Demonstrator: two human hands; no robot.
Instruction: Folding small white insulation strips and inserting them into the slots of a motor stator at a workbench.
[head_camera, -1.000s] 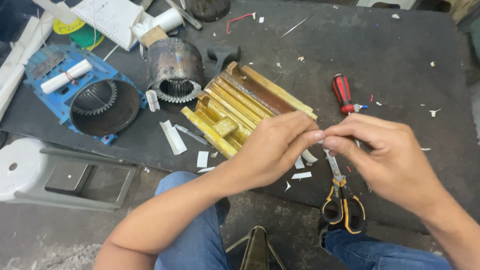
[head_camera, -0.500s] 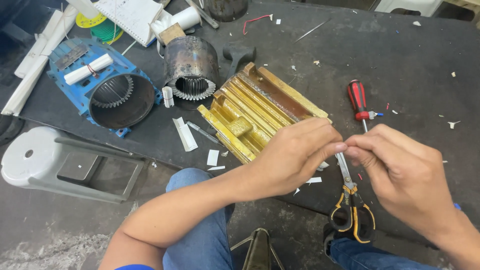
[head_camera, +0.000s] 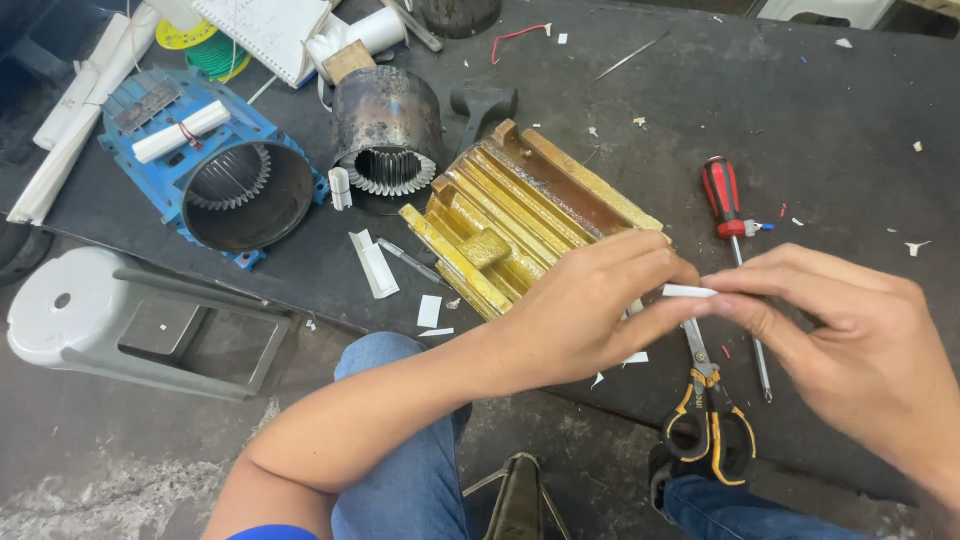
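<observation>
Both my hands pinch one small white paper strip (head_camera: 690, 291) between fingertips: left hand (head_camera: 590, 310) on its left end, right hand (head_camera: 850, 340) on its right, above the dark counter (head_camera: 820, 120), over yellow-handled scissors (head_camera: 708, 420), beside the gold ribbed metal block (head_camera: 520, 215).

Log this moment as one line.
left hand: pinching white paper strip | right hand: pinching same strip | below: scissors on dark table

Only one label shows — a grey metal plate (head_camera: 146, 104), rectangular, fixed atop the blue motor housing (head_camera: 290, 140) at upper left.
</observation>
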